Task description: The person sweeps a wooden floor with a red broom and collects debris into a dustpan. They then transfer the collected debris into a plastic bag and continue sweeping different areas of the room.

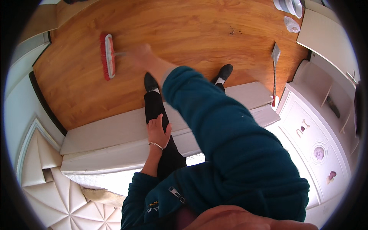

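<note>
My right hand [140, 55] is stretched far forward over the wooden floor, closed round the thin handle of a broom and smeared by motion. The broom [110, 57] has a white and red head with red bristles, lying against the floor to the left of that hand. Most of its handle is hidden by my hand and arm. My left hand [157, 132] rests on my left leg in black trousers, fingers stretched out and holding nothing. A bracelet circles its wrist.
Dark crumbs [235, 31] lie on the floor ahead, right of centre. A long-handled tool with a flat grey head [276, 53] leans by the bed edge [111, 126]. At the far right are a white bucket [293, 7], a plastic bag [292, 25] and a pale cabinet [326, 38].
</note>
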### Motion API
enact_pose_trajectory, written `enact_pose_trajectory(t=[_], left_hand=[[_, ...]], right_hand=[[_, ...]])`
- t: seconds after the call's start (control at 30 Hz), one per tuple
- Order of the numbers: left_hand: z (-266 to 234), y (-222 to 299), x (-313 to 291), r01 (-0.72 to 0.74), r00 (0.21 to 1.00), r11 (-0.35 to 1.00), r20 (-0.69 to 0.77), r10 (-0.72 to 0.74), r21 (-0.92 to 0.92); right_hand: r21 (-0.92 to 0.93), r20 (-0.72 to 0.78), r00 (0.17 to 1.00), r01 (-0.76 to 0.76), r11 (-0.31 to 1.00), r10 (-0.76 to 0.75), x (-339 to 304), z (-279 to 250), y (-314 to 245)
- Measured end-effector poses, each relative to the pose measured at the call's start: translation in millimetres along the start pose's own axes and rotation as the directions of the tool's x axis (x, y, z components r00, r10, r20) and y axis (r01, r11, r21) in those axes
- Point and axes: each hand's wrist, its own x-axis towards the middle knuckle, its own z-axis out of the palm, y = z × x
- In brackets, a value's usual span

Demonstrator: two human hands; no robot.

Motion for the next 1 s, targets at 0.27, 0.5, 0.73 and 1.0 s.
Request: enact_pose_trajectory(t=[0.27,0.5,0.73,1.0], left_hand=[[58.8,63.5,9.8,0.098,0.995,0.991,-0.020,-0.096,0.092],[130.4,93.5,6.7,0.166,0.974,0.957,0.113,-0.196,0.238],[147.9,94.3,10.0,0.143,0.968,0.928,0.146,-0.203,0.344],[132.5,87.8,1.9,0.143,0.978,0.943,0.105,-0.182,0.301]], right_hand=[[-0.195,-0.026,0.978,-0.206,0.959,0.205,-139.9,-39.8,277.2],[-0.350,0.026,0.905,-0.390,0.852,0.425,-286.0,-107.9,476.6],[-0.453,-0.059,0.867,-0.464,0.761,0.494,-369.5,-129.2,562.9],[-0.335,-0.080,0.883,-0.461,0.822,0.463,-433.9,-147.4,546.8]])
